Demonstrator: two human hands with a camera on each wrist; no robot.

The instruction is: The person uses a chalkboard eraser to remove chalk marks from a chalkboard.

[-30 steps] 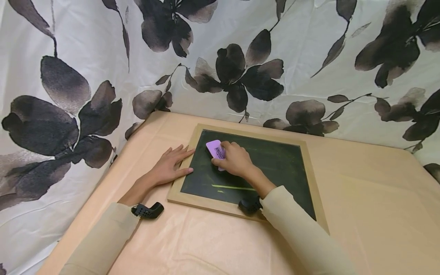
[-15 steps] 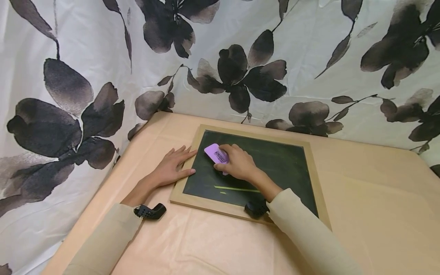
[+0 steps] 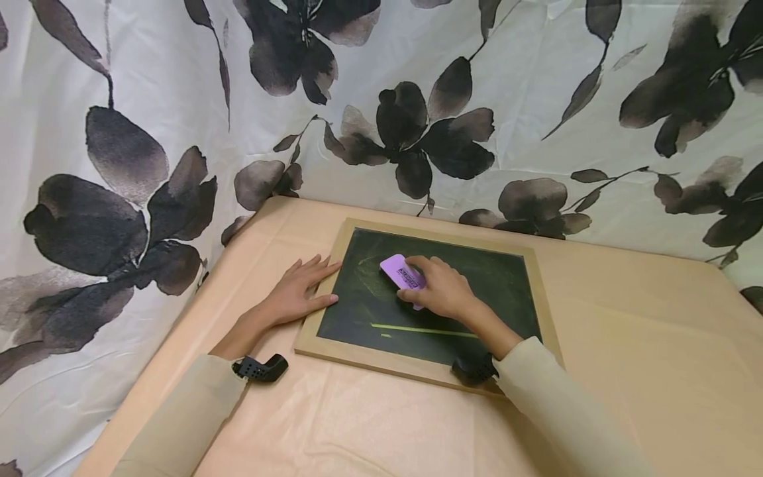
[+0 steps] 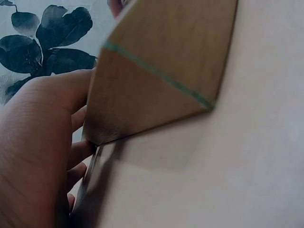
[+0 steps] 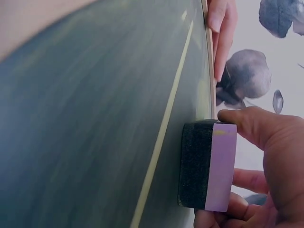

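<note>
A chalkboard (image 3: 357, 311) in a light wooden frame lies on the table. My right hand (image 3: 444, 289) grips a purple-topped eraser (image 3: 401, 271) by its sides, thumb on one side and fingers on the other. In the right wrist view, the dark felt underside of the eraser (image 5: 195, 166) faces the board. A yellow chalk line (image 3: 417, 328) and a short dash (image 3: 386, 336) show near the board's front edge; faint yellow smears lie farther back. With fingers spread, my left hand (image 3: 298, 289) rests on the frame's left side, its thumb tip reaching the board's edge.
A peach cloth (image 3: 644, 344) covers the table around the board. Behind and to the left hangs a white curtain (image 3: 524, 79) with dark flowers. Each wrist wears a black camera, such as the left wrist camera (image 3: 262, 368).
My right hand has slid the eraser to the right over the board, uncovering a faint yellow smear on the left. The left hand stays on the frame.
</note>
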